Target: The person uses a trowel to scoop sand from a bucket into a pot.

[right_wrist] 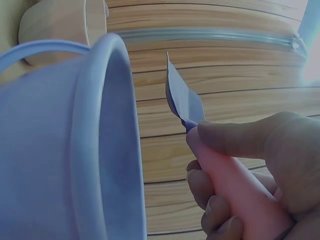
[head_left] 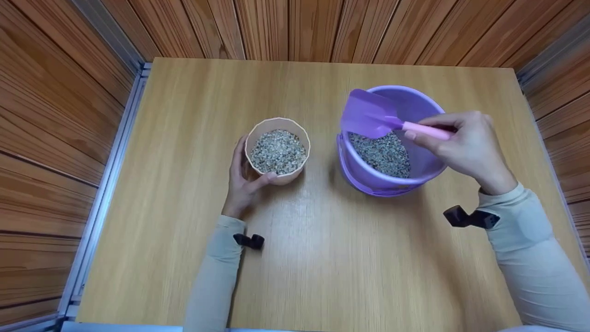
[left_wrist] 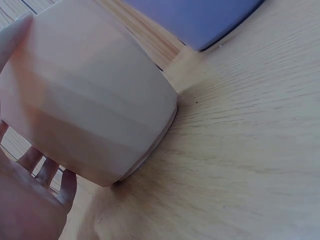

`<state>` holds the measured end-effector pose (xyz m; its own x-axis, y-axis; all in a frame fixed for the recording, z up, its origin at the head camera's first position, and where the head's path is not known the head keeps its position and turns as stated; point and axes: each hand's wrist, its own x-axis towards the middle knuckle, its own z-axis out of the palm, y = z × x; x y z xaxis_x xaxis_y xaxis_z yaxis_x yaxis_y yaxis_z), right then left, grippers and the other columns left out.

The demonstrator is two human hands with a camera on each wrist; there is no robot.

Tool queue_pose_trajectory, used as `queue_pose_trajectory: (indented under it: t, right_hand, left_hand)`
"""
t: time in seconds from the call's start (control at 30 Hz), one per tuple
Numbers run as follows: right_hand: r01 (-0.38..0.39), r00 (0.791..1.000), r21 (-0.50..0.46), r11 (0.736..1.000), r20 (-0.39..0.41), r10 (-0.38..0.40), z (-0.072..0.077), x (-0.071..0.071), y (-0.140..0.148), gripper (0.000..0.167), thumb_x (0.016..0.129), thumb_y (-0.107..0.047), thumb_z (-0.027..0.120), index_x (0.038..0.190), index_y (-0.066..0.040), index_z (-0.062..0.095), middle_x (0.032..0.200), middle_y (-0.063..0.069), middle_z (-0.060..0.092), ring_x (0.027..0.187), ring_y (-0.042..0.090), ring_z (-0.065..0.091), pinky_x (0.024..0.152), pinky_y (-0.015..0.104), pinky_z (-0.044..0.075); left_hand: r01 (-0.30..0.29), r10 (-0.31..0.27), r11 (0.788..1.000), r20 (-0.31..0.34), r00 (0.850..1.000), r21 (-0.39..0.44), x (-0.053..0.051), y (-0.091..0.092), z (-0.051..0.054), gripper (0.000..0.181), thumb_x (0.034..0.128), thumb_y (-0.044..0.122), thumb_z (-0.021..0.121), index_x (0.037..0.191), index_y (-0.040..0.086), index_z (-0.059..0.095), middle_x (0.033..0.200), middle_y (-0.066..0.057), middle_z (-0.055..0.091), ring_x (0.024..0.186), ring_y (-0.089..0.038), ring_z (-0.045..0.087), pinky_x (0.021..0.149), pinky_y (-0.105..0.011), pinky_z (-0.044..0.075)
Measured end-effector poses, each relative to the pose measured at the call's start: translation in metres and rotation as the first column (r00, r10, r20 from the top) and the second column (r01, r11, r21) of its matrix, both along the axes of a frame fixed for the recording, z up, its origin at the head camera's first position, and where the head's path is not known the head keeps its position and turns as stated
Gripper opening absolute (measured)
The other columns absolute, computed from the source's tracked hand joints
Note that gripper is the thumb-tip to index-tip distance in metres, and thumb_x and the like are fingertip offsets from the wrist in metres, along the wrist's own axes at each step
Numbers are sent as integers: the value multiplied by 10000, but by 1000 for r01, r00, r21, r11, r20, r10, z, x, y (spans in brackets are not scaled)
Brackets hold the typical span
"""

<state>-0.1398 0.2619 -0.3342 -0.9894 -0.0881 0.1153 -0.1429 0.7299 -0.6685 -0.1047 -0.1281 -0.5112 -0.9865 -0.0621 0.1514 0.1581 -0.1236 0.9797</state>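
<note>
A peach faceted flower pot (head_left: 299,174) stands upright on the table, with pale gravel (head_left: 278,151) inside near its rim. My left hand (head_left: 244,184) grips its left side, thumb over the near rim and fingers round the wall. In the left wrist view the pot's base (left_wrist: 150,150) meets the tabletop. Over the purple bucket (head_left: 419,180) my right hand (head_left: 470,143) holds a small toy shovel by its pink handle (head_left: 426,130). The shovel's purple blade (head_left: 368,113) points left above the bucket's rim, and no gravel shows on it. Darker gravel (head_left: 385,154) lies inside the bucket.
The bucket's carry handle (head_left: 355,182) hangs down its near left side. Wood-patterned panels (head_left: 313,27) wall the table (head_left: 295,267) at the back and both sides. A metal rail (head_left: 108,193) runs along the left edge.
</note>
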Motion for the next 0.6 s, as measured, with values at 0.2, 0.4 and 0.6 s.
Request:
queue_pose_trajectory:
  t: [0.2,0.4,0.6]
  right_hand:
    - [32,999,20,999,2,-32,1,0,12,331,773,-332,900,979,-85,826,844,36,756,645,51,633,524,128,500]
    - [40,999,54,998,-2,-40,2,0,24,383,776,-352,894,996,-49,816,907,133,764,653,9,617,525,106,476]
    - [65,998,124,990,-10,-65,3,0,33,419,772,-446,874,974,-82,827,826,28,761,624,19,600,482,145,426]
  left_hand:
    - [2,-2,1000,7,1000,6,0,0,1,1033,750,-1,812,1600,37,226,1633,-84,287,1514,-254,227,1233,-418,192]
    - [4,-4,1000,14,1000,-7,0,0,1,1034,749,10,814,1601,41,229,1633,-65,294,1510,-229,237,1234,-437,182]
    - [-1,1,1000,2,1000,-7,-1,1,0,1031,742,-21,811,1599,43,241,1629,-74,304,1501,-203,253,1233,-433,186]
